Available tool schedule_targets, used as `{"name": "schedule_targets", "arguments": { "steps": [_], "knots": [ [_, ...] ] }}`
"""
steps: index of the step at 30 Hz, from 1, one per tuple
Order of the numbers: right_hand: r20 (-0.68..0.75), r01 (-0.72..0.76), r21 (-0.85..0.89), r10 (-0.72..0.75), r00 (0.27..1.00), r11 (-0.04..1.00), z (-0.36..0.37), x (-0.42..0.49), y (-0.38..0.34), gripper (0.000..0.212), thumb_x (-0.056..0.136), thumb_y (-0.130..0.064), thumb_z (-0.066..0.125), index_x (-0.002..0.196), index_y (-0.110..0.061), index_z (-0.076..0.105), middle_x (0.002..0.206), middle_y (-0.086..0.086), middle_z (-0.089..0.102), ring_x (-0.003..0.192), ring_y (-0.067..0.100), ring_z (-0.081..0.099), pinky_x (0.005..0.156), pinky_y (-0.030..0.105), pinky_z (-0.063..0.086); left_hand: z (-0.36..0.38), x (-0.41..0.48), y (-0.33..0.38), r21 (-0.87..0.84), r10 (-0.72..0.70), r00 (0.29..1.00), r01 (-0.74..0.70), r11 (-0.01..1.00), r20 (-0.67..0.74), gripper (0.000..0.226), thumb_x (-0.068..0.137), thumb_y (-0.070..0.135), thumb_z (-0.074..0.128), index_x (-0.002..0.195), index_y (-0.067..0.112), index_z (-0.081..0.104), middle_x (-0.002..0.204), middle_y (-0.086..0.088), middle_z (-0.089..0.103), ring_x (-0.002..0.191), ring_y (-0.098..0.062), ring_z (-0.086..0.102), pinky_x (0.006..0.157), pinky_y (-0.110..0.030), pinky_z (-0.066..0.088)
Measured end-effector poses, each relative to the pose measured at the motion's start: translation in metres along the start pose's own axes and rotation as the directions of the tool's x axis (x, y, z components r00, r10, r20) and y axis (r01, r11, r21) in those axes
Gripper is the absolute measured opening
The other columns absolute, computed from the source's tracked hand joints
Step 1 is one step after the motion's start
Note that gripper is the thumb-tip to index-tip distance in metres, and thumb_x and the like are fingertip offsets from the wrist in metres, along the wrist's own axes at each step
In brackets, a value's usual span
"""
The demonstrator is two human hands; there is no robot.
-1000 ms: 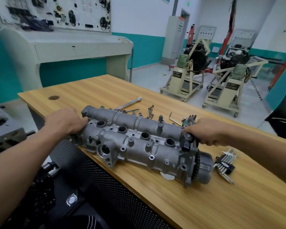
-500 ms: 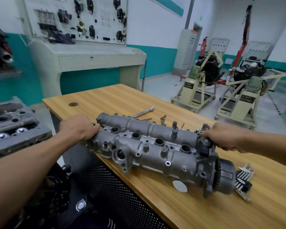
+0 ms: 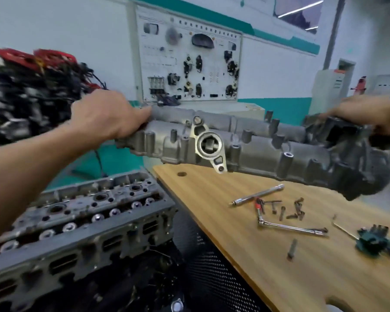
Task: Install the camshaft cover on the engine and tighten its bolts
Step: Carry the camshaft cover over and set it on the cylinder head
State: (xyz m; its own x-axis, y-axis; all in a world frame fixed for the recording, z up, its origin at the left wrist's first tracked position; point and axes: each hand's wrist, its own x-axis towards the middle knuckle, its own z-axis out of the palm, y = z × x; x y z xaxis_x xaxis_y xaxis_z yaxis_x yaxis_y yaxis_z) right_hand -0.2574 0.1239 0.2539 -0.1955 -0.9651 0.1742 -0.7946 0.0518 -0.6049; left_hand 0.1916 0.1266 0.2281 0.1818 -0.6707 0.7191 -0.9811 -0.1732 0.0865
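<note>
At the left end of the camshaft cover [image 3: 245, 140], the fingers [image 3: 135, 122] of the left hand [image 3: 104, 118] curl round the casting. The right hand [image 3: 367, 111], blurred, grips the far end. One hand per end probably balances this long, heavy piece, which is held in the air over the bench [image 3: 257, 278], clear of the engine [image 3: 81, 212] at lower left. Lying on the bench are one ratchet [image 3: 291, 228], one extension bar [image 3: 257, 194], one hex key set [image 3: 374, 242] and loose bolts [image 3: 293, 210] too blurred to count.

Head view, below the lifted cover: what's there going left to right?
cylinder head → table hole → extension bar → lone bolt → green hex key set. Left out: the ratchet and loose bolts, which overlap the bar's span.
</note>
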Motion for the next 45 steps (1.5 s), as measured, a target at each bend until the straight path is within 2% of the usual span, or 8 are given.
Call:
{"name": "schedule_targets", "arguments": {
  "steps": [7,10,14,20,26,34,40,45],
  "knots": [
    [0.35,0.35,0.023,-0.336,0.875,0.936,0.165,0.04,-0.135,0.037,0.088,-0.036,0.062,0.061,-0.012,0.069,0.066,0.014,0.063,0.062,0.023,0.054,0.064,0.032,0.037,-0.049,-0.082,-0.157,0.224,-0.396,0.918,0.385,0.895,0.006,0.074,0.068,0.085,0.051,0.055,0.013,0.044,0.052,-0.005,0.041,0.048,-0.022,0.041,0.051,-0.026,0.034],
    [0.451,0.448,0.062,-0.425,0.785,0.892,0.229,0.041,-0.189,0.045,0.096,-0.032,0.055,0.056,-0.012,0.065,0.049,0.004,0.061,0.042,0.018,0.053,0.054,0.027,0.035,-0.058,-0.118,-0.2,0.285,-0.511,0.858,0.501,0.817,-0.045,0.069,0.067,0.081,0.051,0.056,0.013,0.043,0.075,-0.018,0.064,0.07,-0.036,0.06,0.062,-0.034,0.04],
    [0.496,0.548,0.019,-0.483,0.721,0.837,0.279,0.04,-0.231,0.04,0.092,-0.041,0.061,0.07,-0.008,0.071,0.074,0.014,0.069,0.065,0.029,0.063,0.059,0.029,0.041,-0.071,-0.146,-0.232,0.34,-0.576,0.812,0.57,0.748,-0.094,0.073,0.065,0.085,0.045,0.06,0.012,0.047,0.087,-0.023,0.069,0.081,-0.04,0.064,0.063,-0.035,0.04],
    [0.509,0.597,-0.039,-0.498,0.702,0.801,0.301,0.072,-0.238,0.038,0.083,-0.054,0.063,0.071,-0.021,0.078,0.06,0.002,0.071,0.052,0.018,0.068,0.055,0.025,0.041,-0.07,-0.17,-0.241,0.251,-0.599,0.801,0.584,0.772,-0.024,0.087,0.058,0.095,0.041,0.045,0.01,0.054,0.046,-0.004,0.048,0.046,-0.021,0.046,0.043,-0.024,0.026],
    [0.577,0.583,-0.095,-0.432,0.693,0.807,0.311,0.104,-0.224,0.065,0.053,-0.077,0.055,0.074,-0.02,0.078,0.064,0.005,0.073,0.053,0.019,0.069,0.066,0.035,0.053,-0.048,-0.176,-0.237,0.179,-0.628,0.777,0.614,0.768,0.03,0.085,0.06,0.093,0.048,0.048,0.009,0.055,0.052,-0.007,0.055,0.051,-0.024,0.054,0.045,-0.027,0.033],
    [0.546,0.588,-0.082,-0.457,0.702,0.805,0.316,0.082,-0.235,0.039,0.087,-0.05,0.057,0.07,-0.022,0.078,0.065,0.007,0.074,0.055,0.025,0.071,0.056,0.028,0.049,-0.029,-0.177,-0.241,0.171,-0.65,0.759,0.637,0.752,0.03,0.083,0.063,0.092,0.043,0.052,0.01,0.053,0.064,-0.013,0.064,0.06,-0.03,0.061,0.049,-0.029,0.04],
    [0.598,0.517,-0.195,-0.316,0.736,0.834,0.332,0.114,-0.222,0.067,0.054,-0.076,0.057,0.069,-0.014,0.079,0.067,0.017,0.073,0.05,0.03,0.067,0.044,0.026,0.048,-0.028,-0.17,-0.244,0.115,-0.625,0.777,0.616,0.779,0.071,0.082,0.065,0.089,0.045,0.047,0.01,0.049,0.052,-0.008,0.055,0.052,-0.025,0.054,0.044,-0.027,0.03],
    [0.559,0.466,-0.254,-0.265,0.786,0.848,0.348,0.164,-0.204,0.075,0.045,-0.081,0.065,0.076,-0.014,0.08,0.074,0.016,0.075,0.065,0.037,0.073,0.057,0.04,0.059,-0.027,-0.171,-0.244,0.127,-0.619,0.782,0.608,0.783,0.07,0.078,0.065,0.087,0.045,0.049,0.012,0.048,0.055,-0.007,0.054,0.057,-0.029,0.057,0.046,-0.027,0.033]
  ]
}}
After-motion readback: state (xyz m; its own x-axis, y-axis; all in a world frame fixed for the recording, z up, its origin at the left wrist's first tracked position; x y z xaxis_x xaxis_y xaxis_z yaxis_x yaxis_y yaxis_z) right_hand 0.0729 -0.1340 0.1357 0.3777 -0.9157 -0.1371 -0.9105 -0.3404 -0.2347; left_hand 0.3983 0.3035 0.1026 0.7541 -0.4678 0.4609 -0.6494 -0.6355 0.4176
